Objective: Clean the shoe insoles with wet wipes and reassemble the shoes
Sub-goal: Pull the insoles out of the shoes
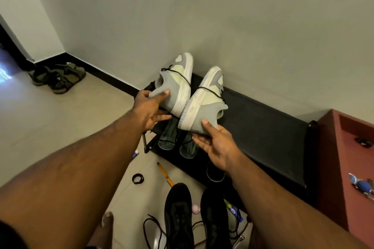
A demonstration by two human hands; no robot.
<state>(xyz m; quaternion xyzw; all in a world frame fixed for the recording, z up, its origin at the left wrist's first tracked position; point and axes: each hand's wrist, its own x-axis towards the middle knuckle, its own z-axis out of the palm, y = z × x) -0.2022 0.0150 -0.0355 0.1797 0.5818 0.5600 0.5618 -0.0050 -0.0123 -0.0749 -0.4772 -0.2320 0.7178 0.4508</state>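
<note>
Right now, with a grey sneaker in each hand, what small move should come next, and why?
Probably set one sneaker down on the black rack: the left hand and right hand each hold a grey sneaker, while the two insoles lie underneath, so no hand is free.

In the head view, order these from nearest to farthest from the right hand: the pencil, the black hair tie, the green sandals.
1. Pencil, on the floor just left of the right hand.
2. Black hair tie, on the floor further left.
3. Green sandals, far left by the wall.

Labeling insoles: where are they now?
Head view, centre: both insoles lie side by side on the black rack, just below the grey sneakers held in the hands.
</note>
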